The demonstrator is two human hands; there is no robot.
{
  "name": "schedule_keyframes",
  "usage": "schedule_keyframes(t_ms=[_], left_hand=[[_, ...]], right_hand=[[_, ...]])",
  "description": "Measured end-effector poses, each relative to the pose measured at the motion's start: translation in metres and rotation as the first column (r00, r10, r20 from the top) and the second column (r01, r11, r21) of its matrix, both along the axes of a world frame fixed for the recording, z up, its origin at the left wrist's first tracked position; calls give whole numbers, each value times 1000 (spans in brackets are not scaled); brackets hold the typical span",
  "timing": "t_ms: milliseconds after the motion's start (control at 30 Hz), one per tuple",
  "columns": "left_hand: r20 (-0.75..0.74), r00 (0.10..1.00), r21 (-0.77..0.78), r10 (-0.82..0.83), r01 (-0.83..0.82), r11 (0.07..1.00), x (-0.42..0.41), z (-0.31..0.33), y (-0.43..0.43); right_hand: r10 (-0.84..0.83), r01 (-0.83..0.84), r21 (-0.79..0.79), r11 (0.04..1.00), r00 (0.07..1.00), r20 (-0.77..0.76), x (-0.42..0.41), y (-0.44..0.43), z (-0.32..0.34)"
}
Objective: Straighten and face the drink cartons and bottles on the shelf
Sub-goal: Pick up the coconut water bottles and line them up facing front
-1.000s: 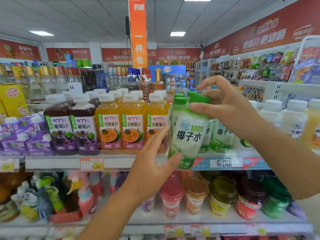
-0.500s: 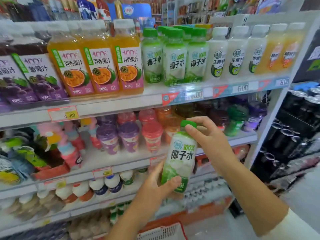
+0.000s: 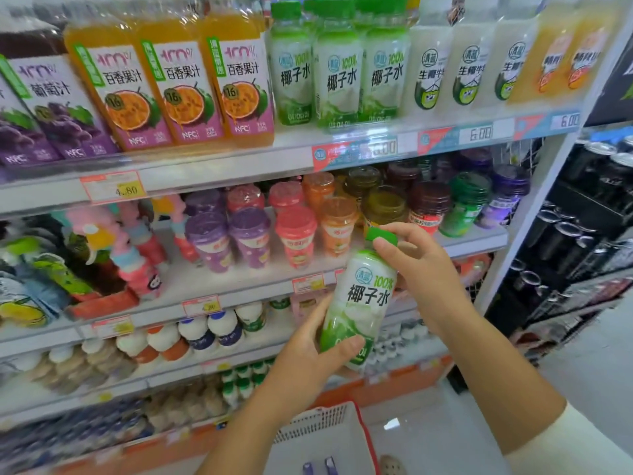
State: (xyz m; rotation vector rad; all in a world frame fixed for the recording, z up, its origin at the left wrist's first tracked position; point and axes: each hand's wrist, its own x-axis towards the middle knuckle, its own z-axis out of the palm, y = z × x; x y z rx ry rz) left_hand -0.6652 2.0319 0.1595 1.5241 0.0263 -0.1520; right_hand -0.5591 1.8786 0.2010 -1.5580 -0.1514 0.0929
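Observation:
A green-capped coconut water bottle (image 3: 363,303) is held in front of the lower shelves, well below its row, label facing me. My left hand (image 3: 308,358) grips its base from below and behind. My right hand (image 3: 421,272) pinches the green cap from the right. On the top shelf (image 3: 239,166) stand more coconut water bottles (image 3: 339,73), orange passion-fruit juice bottles (image 3: 178,80), purple grape juice bottles (image 3: 44,108) and white coconut milk bottles (image 3: 469,63).
The second shelf holds lidded drink cups (image 3: 294,231) and jars (image 3: 428,204); lower shelves hold small yoghurt bottles (image 3: 205,330). A white basket with a red rim (image 3: 329,430) sits below my arms. Dark cans (image 3: 582,234) fill the rack at right.
The bottle has come down from the top shelf's front to the lower shelves' level, both hands still holding it. The view has tilted downward.

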Motion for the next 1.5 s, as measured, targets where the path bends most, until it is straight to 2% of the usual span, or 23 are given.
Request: schedule_keyframes(t_ms=[133,233,367,433,467,533,567,667,767,833,900,967,1067,1133,1233,1333,1433,1500], left_hand=[[-39,996,-58,84,-86,995,6,-5,-7],[-138,990,-187,44,-70,980,14,-11,-9],[-189,982,-285,8,-62,957,20,-18,-15],[-139,987,-181,79,-104,978,23,-18,-21],[-84,987,-50,134,-139,989,24,-17,-24],[66,967,213,246,-254,943,26,-15,-27],[132,953,296,272,-300,907,26,-14,-29],[229,937,362,265,-335,870,28,-13,-33],[148,963,209,226,-254,945,31,-10,-32],[16,992,-42,124,-123,991,34,-9,-31],[-82,996,-247,32,-51,968,36,-10,-30],[-68,997,-203,39,-52,978,36,-11,-33],[26,983,17,184,-184,983,33,-8,-37],[94,967,106,239,-248,963,32,-6,-38],[141,968,148,210,-230,962,30,-9,-39],[118,983,50,143,-150,987,30,-8,-38],[-24,998,-220,52,-56,974,35,-11,-32],[-93,995,-316,-22,-9,949,36,-14,-33]], right_hand=[[-20,23,90,996,999,-42,6,-5,-7],[10,9,239,971,997,-78,8,-7,-8],[104,-76,311,947,992,-77,8,-10,-7],[134,-110,286,952,989,-66,8,-13,-5],[123,-109,227,968,991,-47,9,-15,-4],[76,-75,118,990,997,-3,10,-17,-2],[47,-48,108,993,999,7,12,-18,-3],[-7,8,171,985,1000,-8,15,-20,-5],[-10,32,329,944,998,-67,18,-23,-7],[2,40,419,907,995,-99,19,-26,-8],[52,6,466,885,992,-112,20,-28,-9],[107,-39,469,882,987,-119,20,-29,-9],[74,-47,285,957,993,-86,20,-31,-7],[29,-16,202,979,998,-63,20,-32,-8],[19,-1,235,972,997,-76,18,-35,-9],[29,4,344,939,995,-91,19,-41,-8],[63,-11,438,899,992,-105,20,-46,-9],[116,-45,483,874,986,-118,20,-47,-12]])
